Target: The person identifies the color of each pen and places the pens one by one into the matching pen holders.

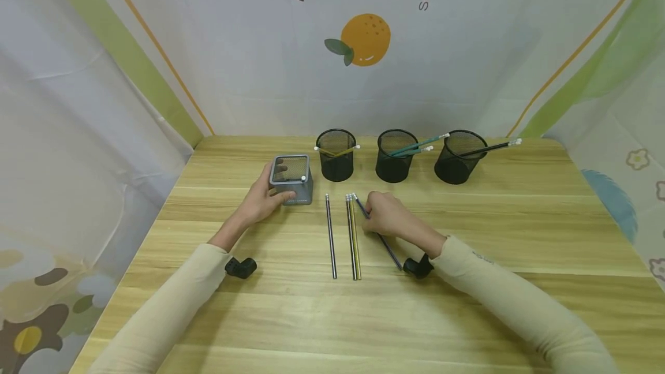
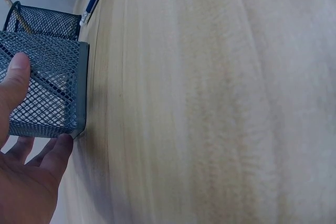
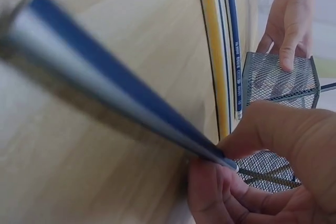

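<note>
Wooden counter (image 1: 312, 328) carries three black cups (image 1: 393, 170); to their left, the left hand (image 1: 261, 198) grips a gray square holder (image 1: 304, 193), apparently with one pencil (image 1: 303, 178) inside. The right hand (image 1: 385, 214) pinches a blue pencil (image 1: 391, 253) near other pencils (image 1: 332, 244).

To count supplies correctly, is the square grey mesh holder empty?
Not empty: the holder contains a dark pencil; its white end shows at the rim.

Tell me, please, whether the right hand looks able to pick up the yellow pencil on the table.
Probably not as things stand: the right hand pinches a blue pencil, so it seems occupied. Otherwise, most of the yellow pencil lies uncovered close by.
</note>
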A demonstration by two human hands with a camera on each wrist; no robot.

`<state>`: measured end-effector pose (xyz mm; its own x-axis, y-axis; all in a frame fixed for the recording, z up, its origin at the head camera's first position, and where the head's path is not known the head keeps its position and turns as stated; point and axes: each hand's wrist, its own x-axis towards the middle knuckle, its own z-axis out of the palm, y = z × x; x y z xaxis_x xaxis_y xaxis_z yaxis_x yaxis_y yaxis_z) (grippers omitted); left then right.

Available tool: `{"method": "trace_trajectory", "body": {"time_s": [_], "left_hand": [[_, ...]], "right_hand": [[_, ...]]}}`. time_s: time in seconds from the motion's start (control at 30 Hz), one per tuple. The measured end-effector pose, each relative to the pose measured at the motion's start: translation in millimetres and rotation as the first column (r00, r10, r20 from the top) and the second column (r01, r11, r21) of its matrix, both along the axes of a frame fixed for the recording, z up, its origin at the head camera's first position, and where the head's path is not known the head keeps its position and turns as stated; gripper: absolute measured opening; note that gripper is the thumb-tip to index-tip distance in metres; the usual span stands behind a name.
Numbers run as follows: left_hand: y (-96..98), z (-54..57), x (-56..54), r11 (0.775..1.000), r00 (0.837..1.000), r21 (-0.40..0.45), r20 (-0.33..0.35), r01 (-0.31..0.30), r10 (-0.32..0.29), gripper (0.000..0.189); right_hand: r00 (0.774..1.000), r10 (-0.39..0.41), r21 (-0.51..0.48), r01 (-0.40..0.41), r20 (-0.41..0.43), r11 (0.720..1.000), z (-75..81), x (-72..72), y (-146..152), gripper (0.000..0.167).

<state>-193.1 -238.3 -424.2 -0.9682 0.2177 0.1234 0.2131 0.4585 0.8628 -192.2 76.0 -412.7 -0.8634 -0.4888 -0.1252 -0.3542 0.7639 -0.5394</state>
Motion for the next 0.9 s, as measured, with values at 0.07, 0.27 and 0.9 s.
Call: {"method": "trace_trajectory", "body": {"time_s": [0.07,0.27,0.9], "left_hand": [[0.0,0.2,-0.1,1.0,1.0,0.0,-0.003,0.0,0.0,0.087],[-0.1,0.2,-0.8,1.0,1.0,0.007,0.0,-0.001,0.001,0.088],[-1.4,-1.1,0.1,0.999,1.0,0.028,-0.013,0.018,-0.017,0.088]], "right_hand": [[1.0,-0.007,-0.001,0.007,0.011,1.0,0.6,0.8,1,0.023],[1.0,-0.011,-0.034,0.011,0.007,0.999,2.4,2.5,3,0.018],[0.996,0.047,-0.254,-0.066,-0.081,0.965,16.2,14.9,-9,0.022]]}}
